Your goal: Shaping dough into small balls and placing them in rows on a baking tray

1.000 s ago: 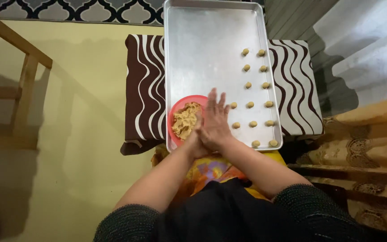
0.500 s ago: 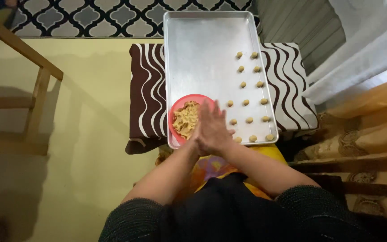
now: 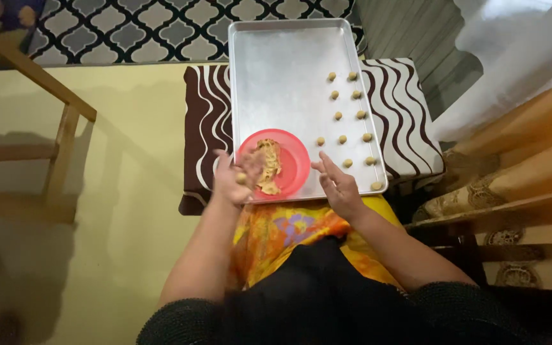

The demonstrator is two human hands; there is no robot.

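My left hand (image 3: 230,182) is blurred at the left rim of a red bowl (image 3: 298,160) and carries a small dough ball (image 3: 241,178) on its fingers. A lump of tan dough (image 3: 268,167) lies in the bowl. My right hand (image 3: 338,185) is held apart to the right, fingers spread and holding nothing, over the near edge of a silver baking tray (image 3: 276,76). Several small dough balls (image 3: 342,138) sit in rows along the tray's right side. The bowl rests on the tray's near left corner.
The tray lies on a brown-and-white striped cushion (image 3: 207,115) on a yellow floor mat (image 3: 129,191). A wooden frame (image 3: 65,140) stands at the left, a patterned rug (image 3: 129,32) lies beyond, and curtains (image 3: 512,76) and wooden furniture (image 3: 512,204) are at the right.
My palms were pressed together over the bowl's right side. They have now come apart: the left hand moved left with a dough ball, the right hand moved right and opened.
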